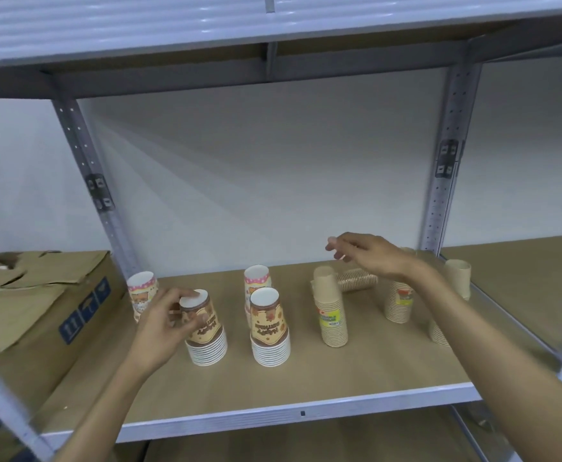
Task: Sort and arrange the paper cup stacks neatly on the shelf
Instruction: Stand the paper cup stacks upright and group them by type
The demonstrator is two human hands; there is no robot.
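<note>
My left hand grips the brown printed cup stack on the shelf board, seemingly to align it, while my right hand hovers open-fingered above the toppled kraft stack.

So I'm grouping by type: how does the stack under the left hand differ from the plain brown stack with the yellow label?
The left-hand stack is printed, with white rims, and leans; the labelled brown stack is plain and taller. The left hand grips the first; the second stands untouched. Both stand upside down on the shelf.
</note>
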